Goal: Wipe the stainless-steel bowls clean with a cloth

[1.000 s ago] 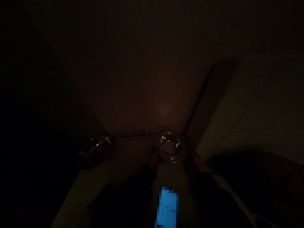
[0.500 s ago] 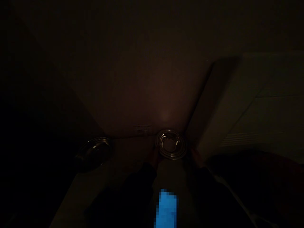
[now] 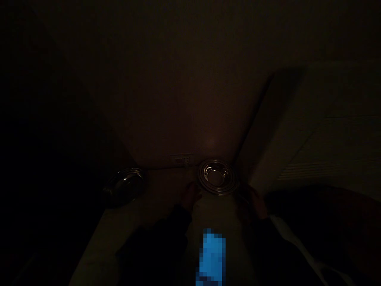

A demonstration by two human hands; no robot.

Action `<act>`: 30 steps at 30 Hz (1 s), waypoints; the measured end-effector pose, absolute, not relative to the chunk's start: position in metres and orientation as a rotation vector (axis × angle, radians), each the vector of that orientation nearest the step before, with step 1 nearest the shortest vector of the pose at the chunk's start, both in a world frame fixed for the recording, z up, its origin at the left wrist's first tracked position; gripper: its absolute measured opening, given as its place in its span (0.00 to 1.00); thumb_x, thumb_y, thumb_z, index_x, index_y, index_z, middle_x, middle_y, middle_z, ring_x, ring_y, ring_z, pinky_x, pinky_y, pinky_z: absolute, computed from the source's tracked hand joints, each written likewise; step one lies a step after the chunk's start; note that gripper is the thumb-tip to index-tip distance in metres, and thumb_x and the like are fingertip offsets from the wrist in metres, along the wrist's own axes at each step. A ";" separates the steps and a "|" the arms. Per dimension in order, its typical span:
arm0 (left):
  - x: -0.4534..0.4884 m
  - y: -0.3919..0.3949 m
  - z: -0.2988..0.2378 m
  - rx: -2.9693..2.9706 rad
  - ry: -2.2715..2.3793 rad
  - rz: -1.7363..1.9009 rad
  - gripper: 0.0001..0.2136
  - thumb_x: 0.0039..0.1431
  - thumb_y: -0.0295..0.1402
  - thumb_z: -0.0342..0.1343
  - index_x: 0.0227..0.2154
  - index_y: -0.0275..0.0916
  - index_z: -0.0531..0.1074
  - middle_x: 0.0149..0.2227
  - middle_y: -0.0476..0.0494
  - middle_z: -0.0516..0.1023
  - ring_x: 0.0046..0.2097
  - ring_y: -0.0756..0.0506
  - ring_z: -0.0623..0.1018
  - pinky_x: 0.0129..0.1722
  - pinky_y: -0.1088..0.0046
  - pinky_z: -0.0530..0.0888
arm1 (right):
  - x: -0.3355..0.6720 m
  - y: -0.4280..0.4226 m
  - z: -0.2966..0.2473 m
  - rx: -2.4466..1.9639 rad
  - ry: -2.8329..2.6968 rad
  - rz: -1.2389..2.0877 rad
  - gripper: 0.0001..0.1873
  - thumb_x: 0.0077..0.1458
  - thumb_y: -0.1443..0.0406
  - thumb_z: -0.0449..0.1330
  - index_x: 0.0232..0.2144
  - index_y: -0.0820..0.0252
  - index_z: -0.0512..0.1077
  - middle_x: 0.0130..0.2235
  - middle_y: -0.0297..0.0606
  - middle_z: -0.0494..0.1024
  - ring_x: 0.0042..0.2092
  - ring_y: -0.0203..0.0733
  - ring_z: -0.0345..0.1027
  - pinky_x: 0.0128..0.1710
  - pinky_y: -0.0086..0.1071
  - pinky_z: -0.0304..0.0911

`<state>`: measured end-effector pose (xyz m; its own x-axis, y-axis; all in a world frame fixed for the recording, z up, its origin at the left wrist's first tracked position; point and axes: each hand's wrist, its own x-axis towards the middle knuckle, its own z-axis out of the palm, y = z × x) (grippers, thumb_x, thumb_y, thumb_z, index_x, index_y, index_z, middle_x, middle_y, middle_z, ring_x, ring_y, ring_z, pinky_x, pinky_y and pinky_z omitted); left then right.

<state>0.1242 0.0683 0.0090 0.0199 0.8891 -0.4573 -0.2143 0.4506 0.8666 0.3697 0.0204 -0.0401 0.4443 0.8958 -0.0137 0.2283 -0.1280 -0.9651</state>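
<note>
Metal bowl stack: far, likely for stability.
Left hand: left beside, spread apart.
Right hand: cannot tell grip.

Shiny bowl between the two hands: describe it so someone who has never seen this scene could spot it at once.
Find the dark wall and follow it down to the table. Near the table's far edge sits the bowl, between the left hand and the right hand. Unlike the shiny dish farther left, it shows bright rings around its hollow.

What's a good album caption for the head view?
Left hand and right hand flank a shiny round dish in near darkness.
</note>
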 end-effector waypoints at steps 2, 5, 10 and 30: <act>0.121 0.061 0.015 0.682 1.300 0.959 0.10 0.59 0.33 0.50 0.39 0.35 0.71 0.43 0.34 0.76 0.38 0.46 0.78 0.38 0.67 0.76 | 0.367 0.009 -0.037 -1.627 -0.985 0.795 0.22 0.52 0.52 0.49 0.41 0.55 0.73 0.43 0.45 0.78 0.47 0.53 0.72 0.45 0.45 0.69; 0.112 0.047 0.026 0.738 1.346 0.967 0.09 0.56 0.31 0.53 0.38 0.34 0.72 0.44 0.34 0.76 0.41 0.44 0.78 0.40 0.64 0.75 | 0.364 -0.003 -0.030 -1.642 -0.987 0.827 0.19 0.49 0.51 0.52 0.33 0.55 0.74 0.39 0.46 0.79 0.43 0.53 0.73 0.41 0.44 0.70; 0.089 0.021 0.042 1.083 1.460 0.983 0.08 0.53 0.29 0.56 0.35 0.35 0.75 0.42 0.38 0.79 0.47 0.42 0.76 0.50 0.64 0.70 | 0.350 -0.011 -0.020 -1.640 -1.049 0.926 0.22 0.45 0.47 0.54 0.30 0.58 0.74 0.34 0.45 0.79 0.36 0.51 0.74 0.33 0.43 0.70; -0.068 -0.070 0.028 1.459 2.151 0.719 0.23 0.54 0.44 0.52 0.47 0.32 0.71 0.51 0.33 0.74 0.53 0.36 0.72 0.54 0.60 0.67 | 0.258 -0.017 0.009 -1.434 -1.555 1.155 0.22 0.45 0.49 0.59 0.35 0.59 0.75 0.37 0.44 0.80 0.37 0.47 0.73 0.40 0.44 0.69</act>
<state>-0.0678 -0.0705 0.0280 -0.3458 0.9358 -0.0689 0.7062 0.3079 0.6376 0.2583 -0.0170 0.0087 -0.1269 0.9897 -0.0664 0.3497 -0.0180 -0.9367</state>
